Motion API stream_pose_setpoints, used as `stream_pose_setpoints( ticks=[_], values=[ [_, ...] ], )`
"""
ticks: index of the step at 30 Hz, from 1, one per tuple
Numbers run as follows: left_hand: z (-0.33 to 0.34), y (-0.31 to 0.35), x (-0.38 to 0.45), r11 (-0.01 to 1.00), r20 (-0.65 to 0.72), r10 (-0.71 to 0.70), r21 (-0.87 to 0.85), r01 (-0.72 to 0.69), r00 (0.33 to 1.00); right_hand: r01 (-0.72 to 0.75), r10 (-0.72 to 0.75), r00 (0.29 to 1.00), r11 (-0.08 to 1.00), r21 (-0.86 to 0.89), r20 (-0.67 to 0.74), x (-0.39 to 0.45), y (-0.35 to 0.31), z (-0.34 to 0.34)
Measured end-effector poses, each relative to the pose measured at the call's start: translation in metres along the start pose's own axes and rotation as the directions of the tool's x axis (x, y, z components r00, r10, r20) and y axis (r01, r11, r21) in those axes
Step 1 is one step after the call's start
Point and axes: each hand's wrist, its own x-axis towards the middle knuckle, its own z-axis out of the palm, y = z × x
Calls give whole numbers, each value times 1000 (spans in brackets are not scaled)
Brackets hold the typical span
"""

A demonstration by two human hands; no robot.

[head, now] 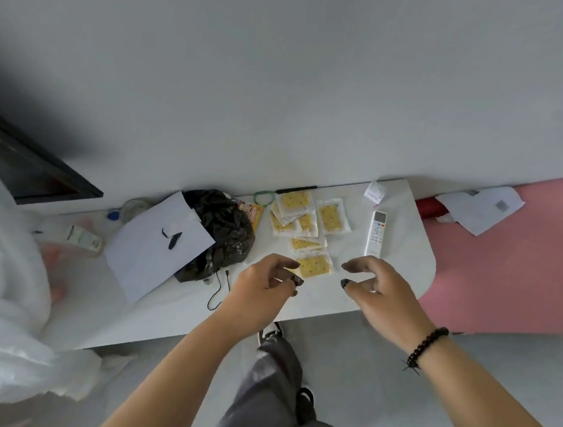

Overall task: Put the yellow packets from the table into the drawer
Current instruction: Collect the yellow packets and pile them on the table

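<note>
Several yellow packets with white borders lie spread on the white table (334, 297), from the far edge (295, 201) down to the nearest packet (314, 266). My left hand (262, 289) hovers just left of that nearest packet, fingers loosely curled and holding nothing. My right hand (377, 288) hovers just right of it, fingers also relaxed and empty, a dark bead bracelet on the wrist. No drawer is in view.
A white remote (375, 233) lies right of the packets. A black plastic bag (223, 233) and a white sheet of paper (156, 246) sit to the left, with a thin black cable (219, 290). A green ring (263, 198) lies at the far edge. Pink bedding (508, 269) is on the right.
</note>
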Motion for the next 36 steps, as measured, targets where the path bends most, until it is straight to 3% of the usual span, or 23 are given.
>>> stream_pose_setpoints(
  ticks=[3, 9, 14, 18, 22, 25, 29, 32, 36],
  values=[
    [-6, -5, 39, 998, -5, -68, 5, 68, 998, -14, 14, 1000, 1000, 16, 6, 45, -3, 1],
    [0, -30, 110, 978, -57, -209, -22, 208, 976, -120, 121, 993, 968, 221, 11, 131, 13, 22],
    [21, -70, 170, 925, -114, -359, -172, 338, 926, -246, 238, 969, 941, 231, 63, 195, 52, 53],
    [39, -109, 214, 857, -142, -473, -301, 417, 870, -358, 346, 933, 921, 154, 98, 244, 93, 79],
    [61, -149, 252, 755, -202, -603, -458, 470, 772, -471, 465, 881, 879, 76, 89, 282, 139, 100],
    [80, -178, 266, 728, -266, -664, -442, 524, 699, -556, 555, 831, 827, 76, 44, 295, 166, 118],
    [107, -205, 267, 630, -152, -743, -489, 604, 652, -634, 634, 773, 773, 22, 14, 302, 190, 138],
    [116, -210, 265, 581, -142, -774, -546, 603, 617, -634, 634, 773, 773, 2, -14, 302, 201, 146],
    [114, -206, 270, 586, -117, -748, -580, 567, 654, -641, 642, 766, 761, 101, 22, 304, 207, 149]
  ],
)
